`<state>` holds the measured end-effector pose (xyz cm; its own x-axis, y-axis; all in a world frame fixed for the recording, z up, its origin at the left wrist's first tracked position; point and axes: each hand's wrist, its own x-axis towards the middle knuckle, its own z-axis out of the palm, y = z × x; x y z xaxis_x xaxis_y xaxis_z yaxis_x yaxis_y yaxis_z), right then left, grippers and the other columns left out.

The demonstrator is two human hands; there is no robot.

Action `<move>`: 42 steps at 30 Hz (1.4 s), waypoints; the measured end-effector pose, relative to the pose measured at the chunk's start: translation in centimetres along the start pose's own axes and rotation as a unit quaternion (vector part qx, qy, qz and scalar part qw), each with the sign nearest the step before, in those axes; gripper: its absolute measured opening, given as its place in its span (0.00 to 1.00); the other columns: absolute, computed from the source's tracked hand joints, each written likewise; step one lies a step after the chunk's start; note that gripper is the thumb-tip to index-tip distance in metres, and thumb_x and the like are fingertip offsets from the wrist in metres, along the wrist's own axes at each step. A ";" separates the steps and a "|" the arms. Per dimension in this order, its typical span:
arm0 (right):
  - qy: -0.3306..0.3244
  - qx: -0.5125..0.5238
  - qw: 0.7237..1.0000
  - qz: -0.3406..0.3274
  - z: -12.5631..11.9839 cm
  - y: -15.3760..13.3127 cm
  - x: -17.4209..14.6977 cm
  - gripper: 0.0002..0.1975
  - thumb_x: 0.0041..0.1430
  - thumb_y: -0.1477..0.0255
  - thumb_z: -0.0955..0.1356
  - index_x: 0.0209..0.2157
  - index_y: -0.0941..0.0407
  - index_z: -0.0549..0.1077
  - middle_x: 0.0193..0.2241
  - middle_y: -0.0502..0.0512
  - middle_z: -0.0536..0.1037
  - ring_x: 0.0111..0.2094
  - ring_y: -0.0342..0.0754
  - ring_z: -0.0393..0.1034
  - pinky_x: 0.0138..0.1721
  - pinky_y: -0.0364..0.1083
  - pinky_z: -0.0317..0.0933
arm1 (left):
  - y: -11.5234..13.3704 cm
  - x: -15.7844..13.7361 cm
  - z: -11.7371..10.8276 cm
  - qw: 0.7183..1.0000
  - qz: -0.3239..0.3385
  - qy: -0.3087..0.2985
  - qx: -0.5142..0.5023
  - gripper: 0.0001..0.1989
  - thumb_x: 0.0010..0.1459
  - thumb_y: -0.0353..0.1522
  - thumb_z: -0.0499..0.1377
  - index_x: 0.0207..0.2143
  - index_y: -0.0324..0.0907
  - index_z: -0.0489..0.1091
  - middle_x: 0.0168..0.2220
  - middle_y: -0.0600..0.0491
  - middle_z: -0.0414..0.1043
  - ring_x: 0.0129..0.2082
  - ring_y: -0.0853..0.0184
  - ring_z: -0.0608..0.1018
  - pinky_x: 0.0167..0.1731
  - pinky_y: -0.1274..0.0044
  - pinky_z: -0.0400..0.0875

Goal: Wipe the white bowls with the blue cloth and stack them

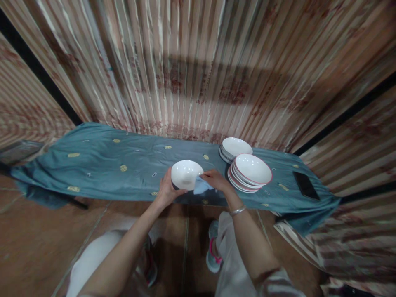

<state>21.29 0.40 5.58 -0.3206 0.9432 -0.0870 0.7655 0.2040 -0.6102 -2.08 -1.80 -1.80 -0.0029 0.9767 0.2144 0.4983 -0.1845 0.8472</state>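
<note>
A white bowl (185, 171) is tilted toward me above the front of the cloth-covered table. My left hand (168, 189) grips its left side, thumb along the near rim. At the bowl's right rim, my right hand (215, 180) pinches a light blue cloth (201, 185), which hangs over the bowl's near right edge. Just right of that hand stands a stack of white bowls with red rims (252, 170). Behind it is another stack of white dishes (236, 147).
A teal patterned tablecloth (102, 165) covers the long narrow table. Near the right end lies a black phone (305, 185). Striped curtains (192, 74) hang behind and at both sides, with dark poles (46, 74) at the corners. My feet are on the tiled floor below.
</note>
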 end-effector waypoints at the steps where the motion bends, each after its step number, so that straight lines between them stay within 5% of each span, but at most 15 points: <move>1: 0.008 -0.023 1.000 0.013 -0.2 0.4 -0.2 0.20 0.63 0.69 0.63 0.17 0.57 0.68 0.16 0.46 0.63 0.23 0.41 0.58 0.25 0.41 0.47 | -0.1 0.0 0.0 1.000 0.001 0.002 -0.002 0.60 0.32 0.39 0.75 0.67 0.45 0.51 0.66 0.38 0.60 0.67 0.44 0.60 0.65 0.52 0.48; 8: 0.003 -0.091 0.992 0.092 0.1 0.5 -0.4 0.25 0.68 0.63 0.61 0.20 0.56 0.76 0.20 0.53 0.75 0.27 0.46 0.68 0.30 0.43 0.54 | -0.2 0.1 -0.2 0.999 0.004 -0.004 -0.044 0.60 0.33 0.41 0.74 0.67 0.44 0.51 0.65 0.38 0.60 0.66 0.44 0.61 0.65 0.54 0.50; 24: 0.056 -0.097 0.991 0.072 0.8 -1.3 -0.6 0.20 0.67 0.69 0.63 0.24 0.58 0.78 0.24 0.52 0.78 0.28 0.44 0.68 0.31 0.42 0.52 | 1.6 0.0 -1.0 0.994 -0.025 0.015 -0.109 0.61 0.32 0.41 0.75 0.67 0.43 0.51 0.66 0.40 0.59 0.67 0.47 0.61 0.65 0.59 0.52; 34: 0.180 -0.069 0.981 0.016 -6.0 -2.1 -5.1 0.22 0.66 0.65 0.61 0.19 0.57 0.71 0.19 0.50 0.71 0.24 0.43 0.61 0.28 0.43 0.48 | 8.8 1.7 -0.1 0.986 0.067 0.031 -0.149 0.64 0.31 0.43 0.76 0.68 0.41 0.50 0.68 0.39 0.55 0.68 0.49 0.60 0.67 0.62 0.50; 42: 0.262 -0.069 0.961 0.050 -12.8 0.3 -11.2 0.23 0.62 0.57 0.60 0.19 0.56 0.68 0.20 0.51 0.69 0.25 0.45 0.62 0.27 0.43 0.48 | 16.1 3.1 4.7 0.973 0.148 -0.017 -0.175 0.65 0.30 0.44 0.76 0.68 0.40 0.49 0.68 0.38 0.55 0.68 0.48 0.59 0.67 0.61 0.50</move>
<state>32.22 -6.73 16.40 0.0551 0.9554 0.2902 0.8558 0.1046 -0.5067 10.05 -1.18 10.21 0.1276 0.8773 0.4628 0.1479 -0.4782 0.8657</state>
